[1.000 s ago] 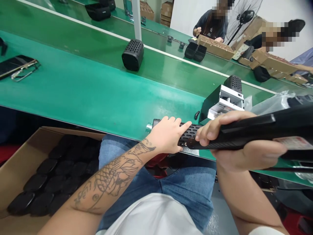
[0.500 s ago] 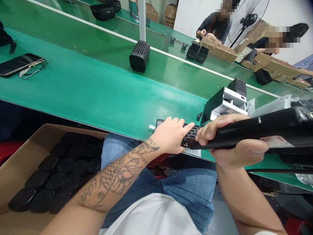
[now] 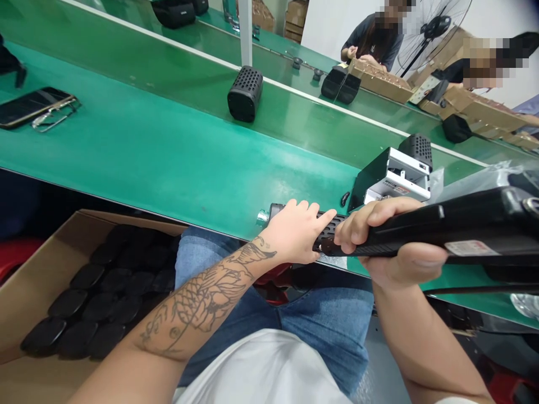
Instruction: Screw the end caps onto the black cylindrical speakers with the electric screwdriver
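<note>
My left hand [image 3: 295, 233] lies over a black speaker housing with a perforated side [image 3: 330, 228], gripping it at the table's near edge. The housing is on its side, mostly covered by the hand. In my right hand [image 3: 389, 272] is a black electric screwdriver [image 3: 471, 221], held almost level, its tip end pointing left at the housing beside my left fingers. The exact contact at the tip is hard to see. Just behind the right hand stands a black and white screw feeder box [image 3: 374, 177], with a small black piece [image 3: 345, 198] beside it.
A box of several black rounded parts [image 3: 86, 306] sits below the table at left. Another perforated housing [image 3: 245, 93] stands on the belt. A phone [image 3: 36, 106] and glasses [image 3: 54, 116] lie at left. Two people [image 3: 377, 42] work across the line. A clear plastic bag [image 3: 484, 178] is at right.
The screwdriver's rear end has lowered slightly and my right thumb has shifted left. The left hand keeps its hold on the housing. The whole view has shifted slightly.
</note>
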Demonstrator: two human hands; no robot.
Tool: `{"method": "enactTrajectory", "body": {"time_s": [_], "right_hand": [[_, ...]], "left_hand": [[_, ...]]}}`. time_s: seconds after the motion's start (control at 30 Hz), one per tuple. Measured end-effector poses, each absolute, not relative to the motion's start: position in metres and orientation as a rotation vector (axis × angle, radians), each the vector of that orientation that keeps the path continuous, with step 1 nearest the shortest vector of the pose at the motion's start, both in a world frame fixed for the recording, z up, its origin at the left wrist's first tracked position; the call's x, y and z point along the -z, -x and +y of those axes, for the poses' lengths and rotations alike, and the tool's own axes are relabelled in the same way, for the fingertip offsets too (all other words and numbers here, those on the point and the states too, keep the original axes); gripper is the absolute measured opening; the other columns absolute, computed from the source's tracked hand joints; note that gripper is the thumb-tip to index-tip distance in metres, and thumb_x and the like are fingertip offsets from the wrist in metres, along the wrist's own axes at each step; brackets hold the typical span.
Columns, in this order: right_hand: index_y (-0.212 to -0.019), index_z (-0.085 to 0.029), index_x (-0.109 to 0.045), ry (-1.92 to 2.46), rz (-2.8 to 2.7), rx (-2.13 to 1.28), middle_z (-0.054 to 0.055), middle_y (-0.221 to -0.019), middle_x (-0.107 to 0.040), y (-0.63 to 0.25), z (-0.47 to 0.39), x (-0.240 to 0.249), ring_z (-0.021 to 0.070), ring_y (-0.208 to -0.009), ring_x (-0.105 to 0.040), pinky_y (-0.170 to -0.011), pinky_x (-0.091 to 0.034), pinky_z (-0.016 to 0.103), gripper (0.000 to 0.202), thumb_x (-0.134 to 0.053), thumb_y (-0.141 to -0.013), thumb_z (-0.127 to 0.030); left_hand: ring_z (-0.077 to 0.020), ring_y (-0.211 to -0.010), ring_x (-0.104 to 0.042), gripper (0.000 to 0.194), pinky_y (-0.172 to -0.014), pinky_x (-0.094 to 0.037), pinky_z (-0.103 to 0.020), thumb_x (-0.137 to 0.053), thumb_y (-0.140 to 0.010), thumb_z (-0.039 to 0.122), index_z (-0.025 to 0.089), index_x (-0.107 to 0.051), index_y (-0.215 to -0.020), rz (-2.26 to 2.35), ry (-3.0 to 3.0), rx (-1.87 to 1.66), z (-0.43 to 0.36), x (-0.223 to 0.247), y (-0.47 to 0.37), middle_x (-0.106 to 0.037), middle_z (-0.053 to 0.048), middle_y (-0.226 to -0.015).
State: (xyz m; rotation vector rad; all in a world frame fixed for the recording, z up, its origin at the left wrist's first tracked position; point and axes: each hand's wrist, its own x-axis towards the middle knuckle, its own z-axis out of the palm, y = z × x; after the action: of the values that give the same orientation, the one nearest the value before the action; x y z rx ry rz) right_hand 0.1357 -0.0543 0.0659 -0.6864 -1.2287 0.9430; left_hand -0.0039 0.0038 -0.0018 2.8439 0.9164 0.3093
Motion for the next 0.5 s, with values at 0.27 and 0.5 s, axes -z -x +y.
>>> {"method": "enactTrajectory", "body": {"time_s": [0.27, 0.5], "right_hand": [[-0.087, -0.018, -0.074, 0.697, -1.285, -1.012, 0.002, -0.064, -0.066, -0.140, -0.054, -0.061, 0.0189, -0.049, -0.062, -0.056, -0.060, 0.041, 0.042, -0.085, -0.070, -0.055], [-0.087, -0.018, -0.074, 0.711, -1.310, -0.891, 0.002, -0.059, -0.063, -0.152, -0.054, -0.075, 0.0206, -0.046, -0.061, -0.050, -0.058, 0.041, 0.058, -0.075, -0.071, -0.074]], "left_hand": [[-0.0336, -0.099, -0.060, 0.080, -0.085, -0.041, -0.043, -0.068, -0.079, 0.052, 0.018, -0.044, -0.147, 0.910, -2.841, -0.339, 0.003, 0.004, 0.003, -0.062, -0.015, -0.114], [-0.0342, -0.103, -0.060, 0.086, -0.088, -0.041, -0.044, -0.070, -0.077, 0.051, 0.016, -0.041, -0.150, 0.897, -2.862, -0.321, 0.004, 0.003, 0.003, -0.062, -0.016, -0.117]]}}
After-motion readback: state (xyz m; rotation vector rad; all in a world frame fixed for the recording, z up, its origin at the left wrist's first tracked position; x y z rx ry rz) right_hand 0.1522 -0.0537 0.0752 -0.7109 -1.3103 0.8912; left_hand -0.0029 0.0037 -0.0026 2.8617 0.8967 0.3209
